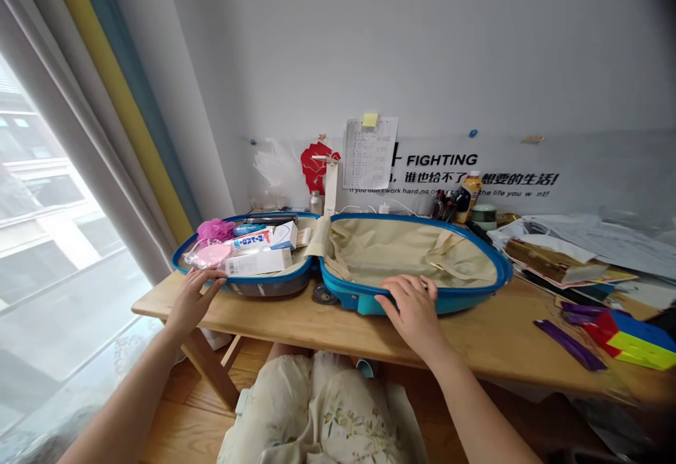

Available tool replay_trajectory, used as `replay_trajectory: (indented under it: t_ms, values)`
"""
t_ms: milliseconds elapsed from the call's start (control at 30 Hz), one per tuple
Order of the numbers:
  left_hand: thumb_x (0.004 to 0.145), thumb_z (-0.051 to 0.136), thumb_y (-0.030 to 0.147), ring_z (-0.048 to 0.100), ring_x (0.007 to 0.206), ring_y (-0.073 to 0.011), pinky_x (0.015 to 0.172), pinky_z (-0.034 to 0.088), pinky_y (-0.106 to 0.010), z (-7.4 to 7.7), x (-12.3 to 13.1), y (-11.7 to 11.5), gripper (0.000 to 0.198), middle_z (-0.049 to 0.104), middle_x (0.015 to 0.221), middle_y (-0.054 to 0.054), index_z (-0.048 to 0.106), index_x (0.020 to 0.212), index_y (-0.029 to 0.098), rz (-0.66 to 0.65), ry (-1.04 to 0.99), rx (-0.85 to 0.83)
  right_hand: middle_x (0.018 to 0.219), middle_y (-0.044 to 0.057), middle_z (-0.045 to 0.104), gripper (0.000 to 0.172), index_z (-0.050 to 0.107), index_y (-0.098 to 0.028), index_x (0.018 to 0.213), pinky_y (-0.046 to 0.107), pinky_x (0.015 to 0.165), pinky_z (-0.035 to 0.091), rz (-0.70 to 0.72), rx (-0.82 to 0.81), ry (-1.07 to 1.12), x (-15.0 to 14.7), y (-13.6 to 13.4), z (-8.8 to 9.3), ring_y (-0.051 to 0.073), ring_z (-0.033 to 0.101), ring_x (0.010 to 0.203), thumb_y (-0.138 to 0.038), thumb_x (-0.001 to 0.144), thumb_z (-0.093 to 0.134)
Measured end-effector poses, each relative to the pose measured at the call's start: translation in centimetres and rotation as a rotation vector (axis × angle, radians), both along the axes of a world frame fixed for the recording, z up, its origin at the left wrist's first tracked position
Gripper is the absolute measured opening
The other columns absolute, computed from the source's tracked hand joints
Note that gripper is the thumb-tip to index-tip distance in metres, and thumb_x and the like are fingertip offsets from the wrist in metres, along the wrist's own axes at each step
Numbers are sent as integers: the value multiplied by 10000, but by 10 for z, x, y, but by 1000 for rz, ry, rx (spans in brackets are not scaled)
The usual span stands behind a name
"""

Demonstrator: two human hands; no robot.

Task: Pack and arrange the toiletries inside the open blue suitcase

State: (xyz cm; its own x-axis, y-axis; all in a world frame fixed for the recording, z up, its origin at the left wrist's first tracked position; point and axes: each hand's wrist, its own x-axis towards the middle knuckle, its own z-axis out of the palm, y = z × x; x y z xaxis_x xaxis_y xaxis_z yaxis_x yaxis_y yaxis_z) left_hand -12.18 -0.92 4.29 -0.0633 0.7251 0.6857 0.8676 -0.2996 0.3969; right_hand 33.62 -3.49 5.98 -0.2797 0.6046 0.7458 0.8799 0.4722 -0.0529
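Note:
A blue hard-shell suitcase (346, 282) lies spread open on the wooden table, hinged in the middle. My left hand (196, 296) holds the front rim of its left half, with the thumb outside. My right hand (412, 308) curls over the front rim of the right half, fingertips inside and thumb outside. Packed in the left half are a pink bath puff (215, 229), a pink oval item (213, 255), a toothpaste box (252, 240) and a white box (258, 262). Beige lining (385, 249) and straps show in the right half.
A white upright stand (331, 186) and a small bottle (315, 202) are behind the suitcase. To the right lie papers (596, 239), a purple strip (570, 344) and a red, yellow and blue object (636, 339). A yellow-labelled bottle (469, 196) stands near the wall.

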Motion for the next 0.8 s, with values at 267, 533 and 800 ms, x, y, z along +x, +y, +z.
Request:
replay_trajectory:
  t_ms: [267, 533, 800]
  values:
    - [838, 476, 626, 635, 968, -271, 966, 457, -429, 0, -22, -6, 424, 730, 906, -52, 682, 865, 257, 47, -28, -13, 1155, 30, 712, 299, 649, -262, 1090, 393, 1032, 277, 53, 0, -36, -19, 7, -2, 191, 597, 1077, -406, 986, 408]
    - [861, 388, 631, 651, 969, -269, 927, 484, -387, 20, -15, -8, 490, 741, 940, -69, 694, 871, 248, 75, -10, -127, 1124, 95, 717, 390, 691, -228, 1061, 438, 996, 378, -65, 241, 11, 82, 44, -11, 262, 623, 1104, -404, 970, 356]
    - [887, 334, 522, 637, 1017, -269, 893, 489, -373, 79, 4, 51, 517, 718, 1125, -98, 694, 1057, 192, 147, 140, -315, 1070, 101, 717, 384, 703, -214, 966, 438, 932, 413, -10, 317, 143, 103, 49, -23, 284, 634, 1074, -341, 968, 341]
